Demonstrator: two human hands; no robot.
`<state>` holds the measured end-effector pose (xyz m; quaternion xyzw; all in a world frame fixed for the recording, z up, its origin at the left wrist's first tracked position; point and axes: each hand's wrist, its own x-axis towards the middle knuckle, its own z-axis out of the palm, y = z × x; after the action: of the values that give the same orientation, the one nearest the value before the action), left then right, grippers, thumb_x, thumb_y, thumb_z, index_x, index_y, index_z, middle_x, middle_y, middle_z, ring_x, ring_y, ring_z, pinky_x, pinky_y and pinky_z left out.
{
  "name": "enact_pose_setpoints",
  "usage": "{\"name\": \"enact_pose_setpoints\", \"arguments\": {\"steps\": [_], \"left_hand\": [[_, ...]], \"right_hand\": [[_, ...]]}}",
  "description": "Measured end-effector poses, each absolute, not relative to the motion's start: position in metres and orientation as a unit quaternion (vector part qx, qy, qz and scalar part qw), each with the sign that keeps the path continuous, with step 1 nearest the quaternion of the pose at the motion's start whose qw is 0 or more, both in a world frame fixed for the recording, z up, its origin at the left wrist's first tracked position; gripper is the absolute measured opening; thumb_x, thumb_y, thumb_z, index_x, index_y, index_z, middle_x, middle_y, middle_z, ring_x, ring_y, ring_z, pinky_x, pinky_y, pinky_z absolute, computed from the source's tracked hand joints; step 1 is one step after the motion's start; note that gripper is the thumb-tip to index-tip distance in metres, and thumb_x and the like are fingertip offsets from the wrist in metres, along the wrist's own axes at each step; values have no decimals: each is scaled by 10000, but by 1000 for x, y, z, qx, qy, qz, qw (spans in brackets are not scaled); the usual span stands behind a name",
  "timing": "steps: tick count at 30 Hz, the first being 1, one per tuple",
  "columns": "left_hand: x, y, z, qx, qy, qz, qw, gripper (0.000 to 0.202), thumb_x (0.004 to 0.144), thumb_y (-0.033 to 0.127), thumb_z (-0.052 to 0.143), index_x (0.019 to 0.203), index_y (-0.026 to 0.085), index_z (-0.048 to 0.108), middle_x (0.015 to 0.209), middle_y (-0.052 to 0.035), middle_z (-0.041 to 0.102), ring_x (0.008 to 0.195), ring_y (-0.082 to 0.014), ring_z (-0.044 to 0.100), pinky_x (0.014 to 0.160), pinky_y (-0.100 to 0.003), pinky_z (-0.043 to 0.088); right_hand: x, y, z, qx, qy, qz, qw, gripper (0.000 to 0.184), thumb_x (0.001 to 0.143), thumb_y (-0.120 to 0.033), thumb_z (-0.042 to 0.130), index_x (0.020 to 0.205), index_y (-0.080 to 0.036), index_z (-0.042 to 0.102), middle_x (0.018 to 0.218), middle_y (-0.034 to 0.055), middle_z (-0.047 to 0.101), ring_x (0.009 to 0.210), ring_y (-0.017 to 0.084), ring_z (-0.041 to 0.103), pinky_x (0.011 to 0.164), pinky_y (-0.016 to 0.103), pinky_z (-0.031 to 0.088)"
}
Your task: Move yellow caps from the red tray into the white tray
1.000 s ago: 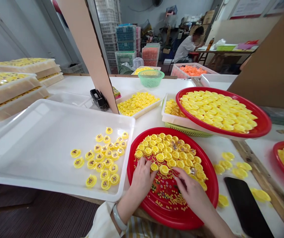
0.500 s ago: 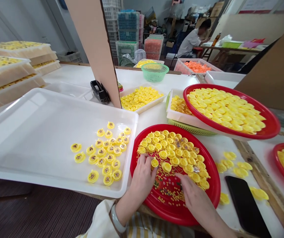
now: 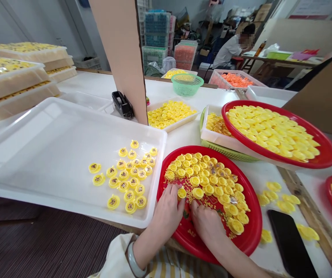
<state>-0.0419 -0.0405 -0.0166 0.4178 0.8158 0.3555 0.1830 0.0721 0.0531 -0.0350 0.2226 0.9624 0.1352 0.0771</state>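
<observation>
Within the left hand [image 3: 167, 208] sits one small yellow cup [image 3: 182, 193].

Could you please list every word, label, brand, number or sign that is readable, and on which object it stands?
No text is readable.
Wall poster: too blurred to read.
Yellow pieces in the white tray: dark markings too small to make out.
</observation>
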Motion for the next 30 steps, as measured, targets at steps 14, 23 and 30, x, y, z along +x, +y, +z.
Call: {"name": "enact_pose_setpoints", "arguments": {"steps": [14,23,30], "left_hand": [[-25,-35,-19,447,791,324,263,179,821,88,470,971,164,534,1026,-115,604,987,-273,583,904,-435,495],[-21,-33,-18,429,743,414,305,202,805,95,524,977,200,541,997,-68,615,985,-239,596,904,-401,480],[-25,-35,-18,386,736,460,314,247,824,215,609,1054,204,520,997,-73,663,929,-244,640,831,-378,496]], "right_hand": [[81,75,-2,164,983,79,-11,360,1031,-302,242,835,-201,527,527,25,632,450,216,644,407,282,271],[85,81,6,223,957,-173,-64,346,1025,-395,215,896,-226,488,592,-6,629,498,191,625,450,280,332],[113,90,11,348,749,-542,-157,198,899,-413,487,1004,-245,470,867,54,685,634,170,634,493,276,511]]}}
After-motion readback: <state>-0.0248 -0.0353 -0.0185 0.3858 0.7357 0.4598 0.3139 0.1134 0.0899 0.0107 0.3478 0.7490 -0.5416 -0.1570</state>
